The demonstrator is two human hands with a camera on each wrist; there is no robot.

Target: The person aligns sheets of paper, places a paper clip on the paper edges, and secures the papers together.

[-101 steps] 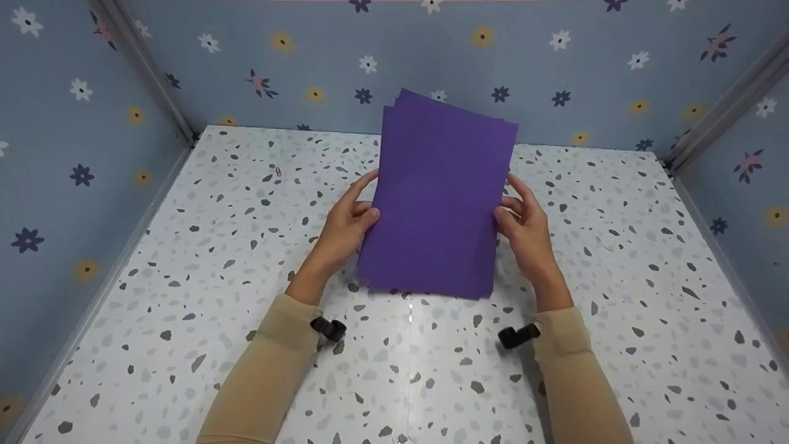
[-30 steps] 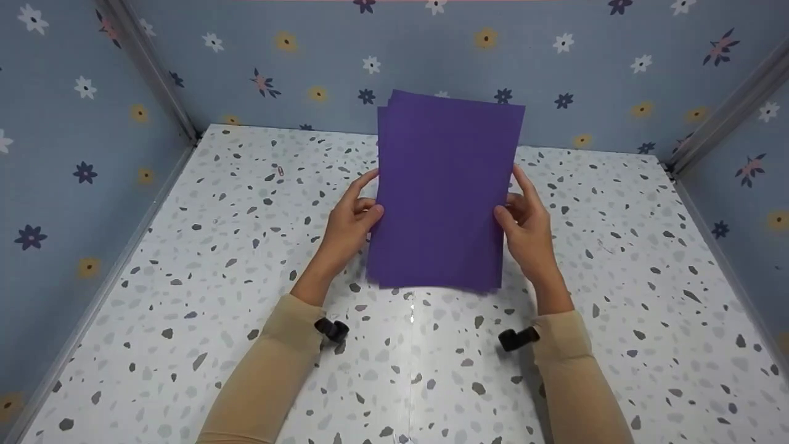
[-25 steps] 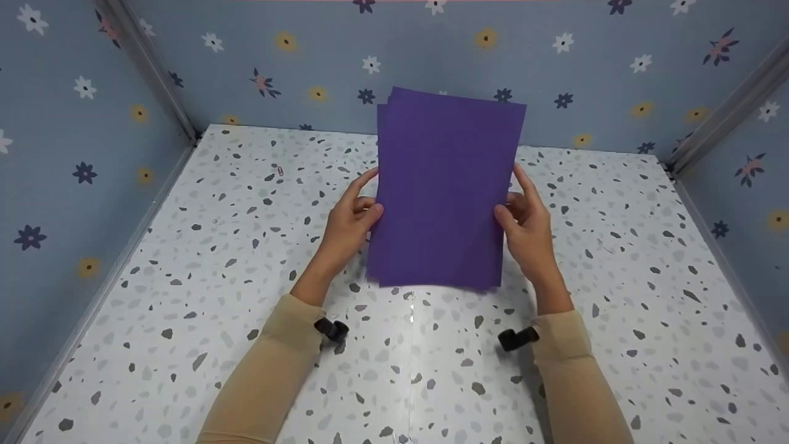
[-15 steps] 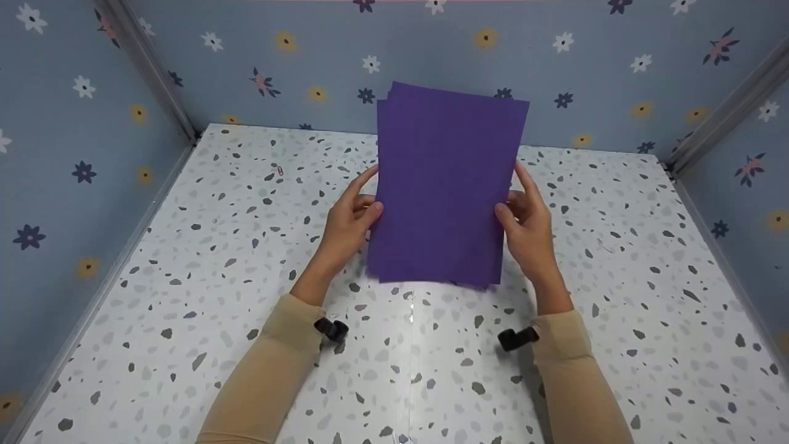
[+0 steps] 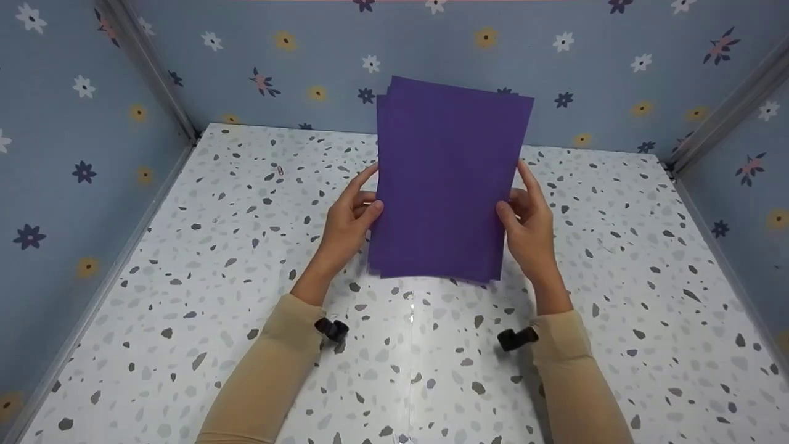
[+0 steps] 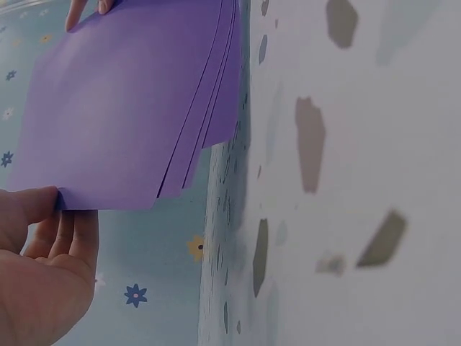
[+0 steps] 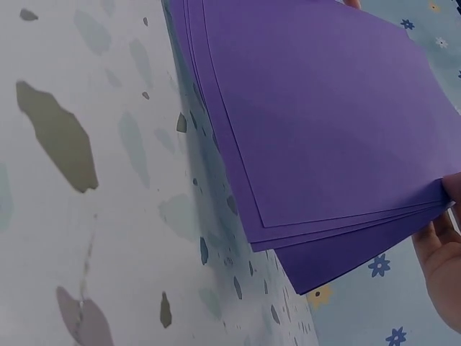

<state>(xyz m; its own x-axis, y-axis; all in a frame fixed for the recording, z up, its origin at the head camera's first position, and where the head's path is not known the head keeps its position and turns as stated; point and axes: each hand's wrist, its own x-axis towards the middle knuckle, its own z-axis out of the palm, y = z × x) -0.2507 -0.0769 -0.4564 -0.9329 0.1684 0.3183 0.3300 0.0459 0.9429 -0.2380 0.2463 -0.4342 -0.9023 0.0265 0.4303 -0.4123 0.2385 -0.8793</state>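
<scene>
Several sheets of purple paper (image 5: 447, 185) stand tilted up in a loose, unevenly fanned stack above the table. My left hand (image 5: 348, 225) pinches the stack's left edge, thumb in front and fingers behind. At the opposite edge my right hand (image 5: 530, 228) holds it the same way. Staggered lower corners of the purple sheets (image 6: 137, 108) show in the left wrist view, with the left hand (image 6: 50, 267) at one side. In the right wrist view the layered edges (image 7: 324, 130) fan apart near the right hand (image 7: 443, 259).
A small red paper clip (image 5: 280, 170) lies on the speckled white table (image 5: 246, 320) at the far left. Blue flowered panels (image 5: 308, 55) enclose the back and both sides.
Since the earliest frame, the purple stack has turned slightly and its top edge has risen and shifted right. Lately it rises a little more. Both hands keep their hold.
</scene>
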